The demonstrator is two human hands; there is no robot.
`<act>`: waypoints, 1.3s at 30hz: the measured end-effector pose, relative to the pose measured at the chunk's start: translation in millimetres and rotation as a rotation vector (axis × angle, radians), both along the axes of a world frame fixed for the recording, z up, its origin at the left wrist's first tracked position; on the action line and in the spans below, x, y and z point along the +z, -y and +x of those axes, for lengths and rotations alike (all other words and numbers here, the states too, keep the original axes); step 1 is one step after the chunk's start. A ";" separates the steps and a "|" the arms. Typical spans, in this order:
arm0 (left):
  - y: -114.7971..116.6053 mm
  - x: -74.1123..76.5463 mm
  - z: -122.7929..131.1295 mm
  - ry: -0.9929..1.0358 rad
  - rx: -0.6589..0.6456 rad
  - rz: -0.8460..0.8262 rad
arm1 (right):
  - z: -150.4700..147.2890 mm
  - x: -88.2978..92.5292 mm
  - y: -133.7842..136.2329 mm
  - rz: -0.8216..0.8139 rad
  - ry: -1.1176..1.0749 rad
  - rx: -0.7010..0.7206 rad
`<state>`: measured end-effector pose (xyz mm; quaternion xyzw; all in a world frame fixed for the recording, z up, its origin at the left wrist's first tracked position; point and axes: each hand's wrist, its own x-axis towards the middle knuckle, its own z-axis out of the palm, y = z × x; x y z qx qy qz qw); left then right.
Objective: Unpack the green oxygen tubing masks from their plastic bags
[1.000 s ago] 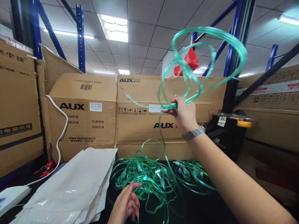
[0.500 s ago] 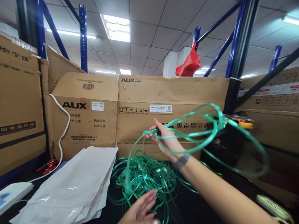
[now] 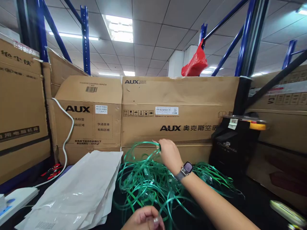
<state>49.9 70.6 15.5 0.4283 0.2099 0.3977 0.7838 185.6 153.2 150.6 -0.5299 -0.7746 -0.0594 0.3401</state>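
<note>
A tangled heap of green transparent tubing (image 3: 146, 179) with clear mask pieces lies on the dark table. My right hand (image 3: 169, 155), with a watch on its wrist, is low over the far side of the heap and closed on a loop of the tubing. My left hand (image 3: 144, 220) sits at the bottom edge, fingers curled, right at the near strands of the heap. What it holds, if anything, is hidden.
A stack of white plastic bags (image 3: 76, 191) lies left of the tubing. AUX cardboard boxes (image 3: 172, 111) wall the back. A white power strip (image 3: 16, 198) and cable sit far left. A black device (image 3: 232, 143) stands at right, a red bag (image 3: 195, 64) above.
My right hand has come down from high above the boxes to the heap, bringing the big swinging loops of tubing down with it. My left hand has curled shut near the bottom edge.
</note>
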 end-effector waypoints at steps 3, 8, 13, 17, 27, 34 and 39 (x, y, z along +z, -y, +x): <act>-5.4 1.1 -3.2 0.109 0.156 -0.045 | 11.9 -8.2 1.8 -0.209 -0.032 0.083; -11.2 3.0 -8.7 0.023 0.481 -0.088 | 15.5 -22.1 24.8 -0.641 -0.079 0.339; -8.8 2.7 -9.3 -0.058 0.625 0.046 | 17.3 -28.3 40.7 -1.209 -0.379 0.628; -13.9 -2.3 -15.0 -0.197 0.821 0.235 | 10.7 -45.7 43.2 -1.362 -0.298 0.687; -14.3 1.4 -19.5 -0.160 0.981 0.322 | -20.1 -54.5 45.6 -1.067 -0.610 0.677; -3.5 0.3 -3.7 -0.306 1.067 0.531 | 8.3 39.9 11.9 -0.535 -0.952 0.724; -5.0 -24.1 7.3 -0.384 0.929 0.585 | 28.3 80.7 18.8 -0.179 -1.203 0.766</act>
